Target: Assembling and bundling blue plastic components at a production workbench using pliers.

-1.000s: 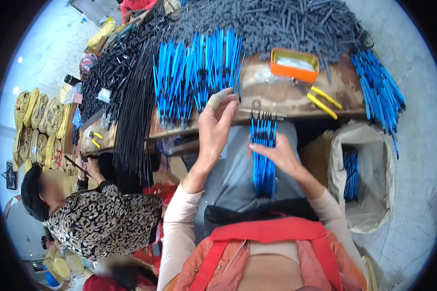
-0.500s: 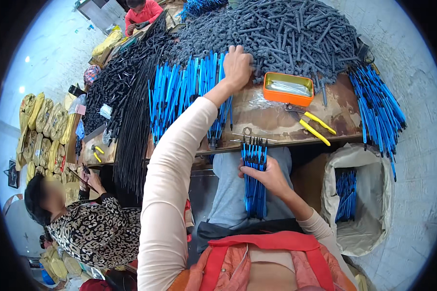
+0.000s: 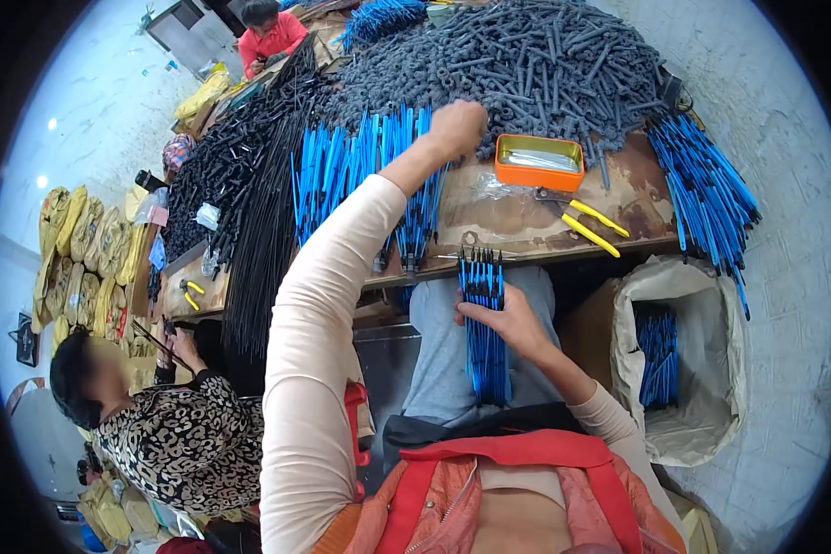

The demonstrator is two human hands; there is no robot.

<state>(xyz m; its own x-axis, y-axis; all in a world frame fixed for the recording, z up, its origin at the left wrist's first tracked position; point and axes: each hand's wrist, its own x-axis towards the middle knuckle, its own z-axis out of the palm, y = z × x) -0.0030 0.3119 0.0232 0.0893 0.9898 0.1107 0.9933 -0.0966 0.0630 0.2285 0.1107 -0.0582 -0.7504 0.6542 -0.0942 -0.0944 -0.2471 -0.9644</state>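
My left hand [image 3: 459,127] is curled closed above the edge of a heap of grey plastic tube-shaped parts [image 3: 563,65]. What its fingers hold, if anything, is hidden. Just below and left of it, rows of blue sticks with black fittings [image 3: 328,175] lie along the table. Above my lap, my right hand [image 3: 503,319] is wrapped round an upright bundle of similar blue sticks [image 3: 487,365], thumb across the front. The bundle's black tips point up towards the table edge.
An orange tin [image 3: 540,183] holding thin metal pins and yellow-handled pliers [image 3: 593,226] lie on the table [image 3: 489,208]. More blue sticks [image 3: 702,189] overhang at right, above a lined bin [image 3: 679,434]. Black rods [image 3: 258,249] hang at left. A co-worker [image 3: 166,425] sits left.
My left hand has shifted slightly down and right, from the top of the blue rows to the grey heap's edge. My right hand keeps its grip; the view has shifted a little.
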